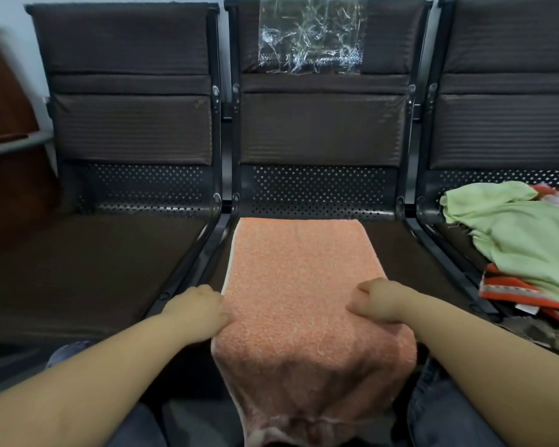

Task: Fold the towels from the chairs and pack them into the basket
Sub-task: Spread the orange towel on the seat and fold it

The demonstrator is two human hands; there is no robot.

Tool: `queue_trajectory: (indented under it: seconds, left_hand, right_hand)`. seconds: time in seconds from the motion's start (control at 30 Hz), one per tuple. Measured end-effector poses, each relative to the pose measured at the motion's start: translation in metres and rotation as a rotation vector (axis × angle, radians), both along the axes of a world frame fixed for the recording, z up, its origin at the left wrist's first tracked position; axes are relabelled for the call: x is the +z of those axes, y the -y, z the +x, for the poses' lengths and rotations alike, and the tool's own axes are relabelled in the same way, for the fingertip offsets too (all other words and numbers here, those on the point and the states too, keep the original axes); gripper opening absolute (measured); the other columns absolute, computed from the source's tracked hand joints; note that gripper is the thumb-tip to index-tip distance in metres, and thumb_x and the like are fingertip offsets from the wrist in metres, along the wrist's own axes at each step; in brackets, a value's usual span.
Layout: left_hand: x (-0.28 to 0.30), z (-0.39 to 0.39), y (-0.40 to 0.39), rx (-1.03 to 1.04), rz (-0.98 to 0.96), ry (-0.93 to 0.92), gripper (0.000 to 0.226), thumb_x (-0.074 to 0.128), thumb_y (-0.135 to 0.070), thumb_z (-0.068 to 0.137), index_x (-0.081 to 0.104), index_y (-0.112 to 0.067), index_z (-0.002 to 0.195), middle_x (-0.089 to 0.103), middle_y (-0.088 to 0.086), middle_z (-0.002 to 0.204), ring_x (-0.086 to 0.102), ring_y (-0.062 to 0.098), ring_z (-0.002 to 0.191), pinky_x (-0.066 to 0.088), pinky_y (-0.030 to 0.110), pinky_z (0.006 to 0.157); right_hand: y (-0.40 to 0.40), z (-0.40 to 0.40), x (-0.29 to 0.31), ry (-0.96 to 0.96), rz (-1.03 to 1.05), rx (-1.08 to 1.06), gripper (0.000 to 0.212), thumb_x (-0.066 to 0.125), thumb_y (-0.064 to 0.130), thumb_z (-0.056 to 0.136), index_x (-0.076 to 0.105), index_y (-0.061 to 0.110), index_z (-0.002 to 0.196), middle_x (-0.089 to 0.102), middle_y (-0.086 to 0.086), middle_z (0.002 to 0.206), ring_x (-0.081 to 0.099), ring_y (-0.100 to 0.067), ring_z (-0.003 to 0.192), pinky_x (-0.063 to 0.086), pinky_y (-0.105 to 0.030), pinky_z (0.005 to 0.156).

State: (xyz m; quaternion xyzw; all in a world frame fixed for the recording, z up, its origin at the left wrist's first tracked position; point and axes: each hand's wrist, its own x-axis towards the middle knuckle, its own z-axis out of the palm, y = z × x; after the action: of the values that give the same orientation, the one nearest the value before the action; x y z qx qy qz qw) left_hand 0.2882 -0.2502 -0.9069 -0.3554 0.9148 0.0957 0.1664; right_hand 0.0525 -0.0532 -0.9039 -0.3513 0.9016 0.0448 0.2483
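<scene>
I count three chairs: left chair [110,253], middle chair [320,130], right chair [504,130]. One orange towel [304,285], one green towel [523,240], one red-striped cloth [510,293], two hands: left [197,309], right [380,301].

Just the one head-worn wide-angle view, looking forward and down from close over the middle chair [320,130] of a three-seat row. Forearms reaching in from the bottom edge, neighbouring seats clipped left and right, straight lines bowed at the edges.
</scene>
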Motion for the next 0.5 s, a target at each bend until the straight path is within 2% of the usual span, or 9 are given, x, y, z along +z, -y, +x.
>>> queue_trajectory:
  seconds: [0.13,0.2,0.27,0.33,0.37,0.43,0.5]
  left_hand:
    - [0.001,-0.006,-0.003,0.210,0.006,-0.061,0.056,0.059,-0.056,0.083,0.054,-0.019,0.125,0.046,0.007,0.129,0.050,0.026,0.117,0.045,0.039,0.095]
    - [-0.001,-0.012,-0.002,0.252,0.002,-0.049,0.052,0.061,-0.053,0.081,0.059,-0.016,0.116,0.053,0.010,0.124,0.055,0.028,0.112,0.047,0.036,0.089]
    - [-0.002,-0.016,0.000,0.287,0.053,-0.044,0.046,0.065,-0.048,0.080,0.067,-0.006,0.099,0.064,0.016,0.105,0.063,0.029,0.098,0.047,0.033,0.075]
    - [-0.001,-0.017,0.002,0.314,0.139,-0.035,0.040,0.069,-0.040,0.080,0.066,-0.001,0.081,0.064,0.015,0.082,0.065,0.027,0.084,0.042,0.030,0.064]
    - [0.001,-0.018,0.002,0.331,0.174,-0.037,0.036,0.070,-0.038,0.081,0.065,-0.002,0.076,0.062,0.014,0.075,0.063,0.026,0.079,0.040,0.028,0.061]
    - [0.001,-0.020,0.003,0.347,0.212,-0.050,0.033,0.070,-0.034,0.082,0.067,-0.002,0.083,0.062,0.014,0.077,0.061,0.024,0.080,0.038,0.026,0.064]
    - [0.003,-0.023,0.003,0.360,0.232,-0.099,0.028,0.066,-0.032,0.085,0.065,-0.004,0.085,0.061,0.010,0.080,0.057,0.022,0.075,0.039,0.027,0.063]
  right_hand:
    - [-0.015,-0.008,0.007,0.019,-0.117,-0.147,0.066,0.065,0.044,0.084,0.044,0.013,0.139,0.045,-0.009,0.142,0.047,-0.026,0.127,0.039,-0.034,0.105]
    - [-0.018,-0.012,0.009,-0.004,-0.137,-0.220,0.063,0.070,0.038,0.082,0.049,0.009,0.134,0.053,-0.009,0.134,0.051,-0.025,0.121,0.043,-0.032,0.099]
    - [-0.020,-0.014,0.011,0.002,-0.132,-0.320,0.067,0.074,0.039,0.079,0.049,0.004,0.130,0.057,-0.011,0.125,0.055,-0.026,0.115,0.046,-0.031,0.091]
    - [-0.021,-0.014,0.012,0.050,-0.113,-0.399,0.066,0.075,0.039,0.078,0.052,-0.001,0.126,0.059,-0.012,0.116,0.057,-0.026,0.108,0.048,-0.031,0.086]
    - [-0.022,-0.012,0.013,0.085,-0.123,-0.429,0.063,0.075,0.036,0.079,0.052,-0.002,0.124,0.059,-0.013,0.117,0.058,-0.027,0.108,0.049,-0.032,0.088]
    - [-0.023,-0.011,0.012,0.187,-0.184,-0.483,0.057,0.075,0.029,0.081,0.053,-0.004,0.122,0.059,-0.016,0.119,0.058,-0.028,0.102,0.050,-0.034,0.084]
    - [-0.023,-0.011,0.010,0.307,-0.289,-0.557,0.043,0.074,0.022,0.081,0.057,-0.002,0.113,0.061,-0.016,0.104,0.055,-0.026,0.086,0.046,-0.030,0.069]
